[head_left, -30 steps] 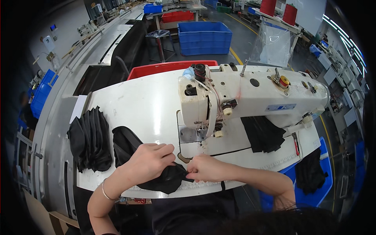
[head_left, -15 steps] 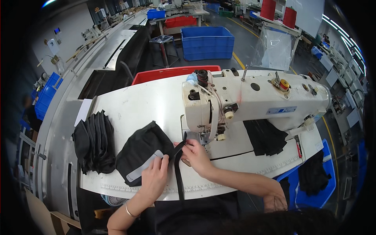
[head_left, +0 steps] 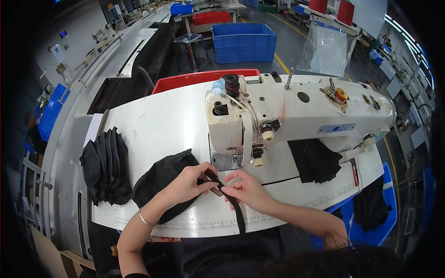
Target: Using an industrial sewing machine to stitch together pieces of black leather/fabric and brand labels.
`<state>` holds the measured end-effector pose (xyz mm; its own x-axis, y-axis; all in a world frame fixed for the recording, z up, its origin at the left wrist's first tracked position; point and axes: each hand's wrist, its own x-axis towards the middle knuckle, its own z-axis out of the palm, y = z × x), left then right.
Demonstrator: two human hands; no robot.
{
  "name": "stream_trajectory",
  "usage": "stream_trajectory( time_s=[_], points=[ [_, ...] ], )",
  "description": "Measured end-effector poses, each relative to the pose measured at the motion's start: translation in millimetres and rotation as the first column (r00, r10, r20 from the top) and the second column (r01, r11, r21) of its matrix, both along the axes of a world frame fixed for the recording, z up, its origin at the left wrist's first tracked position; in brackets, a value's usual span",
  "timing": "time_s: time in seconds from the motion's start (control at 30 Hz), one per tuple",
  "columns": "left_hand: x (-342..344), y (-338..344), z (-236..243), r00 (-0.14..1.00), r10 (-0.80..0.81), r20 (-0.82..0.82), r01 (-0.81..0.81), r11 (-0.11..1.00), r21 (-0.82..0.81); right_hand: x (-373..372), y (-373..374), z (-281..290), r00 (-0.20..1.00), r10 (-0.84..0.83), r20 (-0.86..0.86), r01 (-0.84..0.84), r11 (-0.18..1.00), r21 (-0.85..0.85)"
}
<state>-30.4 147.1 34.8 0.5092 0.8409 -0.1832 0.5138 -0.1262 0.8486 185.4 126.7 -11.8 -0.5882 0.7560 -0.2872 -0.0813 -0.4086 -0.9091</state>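
In front of the sewing machine (head_left: 301,109), my left hand (head_left: 191,184) pinches a narrow black strap (head_left: 238,215) where it joins a black fabric piece (head_left: 160,172). My right hand (head_left: 246,189) grips the same strap close by, thumb and forefinger bent together. The strap's free end hangs down toward the table's front edge. Most of the fabric piece lies flat on the white tabletop, partly covered by my left hand and forearm. The exact spot between my fingertips is hard to make out. Both hands are just nearer to me than the needle area.
A stack of black fabric pieces (head_left: 106,169) stands at the left. More black pieces (head_left: 314,160) lie under the machine arm, with a red-handled tool (head_left: 355,172) beside them. A blue bin (head_left: 388,204) holds black fabric at the right. Behind the table is a red bin (head_left: 204,79).
My left hand has moved right and up, off the grey patch on the fabric to the strap. My right hand has shifted slightly right and down along the strap.
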Motion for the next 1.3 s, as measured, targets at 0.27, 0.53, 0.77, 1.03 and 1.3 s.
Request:
stream_trajectory(
  time_s=[0.27,0.53,0.77,1.03,1.3],
  points=[
    [-9,6,-10,0.998,-0.017,0.066,0.018,1.0,-0.019,20,-11,-6,0.957,-0.006,0.29,-0.282,0.218,0.934],
    [8,57,-37,0.992,0.124,0.008,-0.104,0.788,0.607,19,33,-25,0.801,-0.435,0.412,-0.551,-0.264,0.792],
    [33,104,-66,0.998,-0.038,-0.047,0.059,0.78,0.623,50,34,-45,0.781,-0.425,0.457,-0.557,-0.144,0.818],
    [37,108,-59,0.988,-0.029,-0.15,0.123,0.734,0.668,48,34,-43,0.787,-0.368,0.496,-0.573,-0.135,0.808],
    [16,48,-14,0.913,0.121,-0.389,0.209,0.68,0.703,45,33,-18,0.79,-0.299,0.536,-0.609,-0.274,0.745]
  ],
)
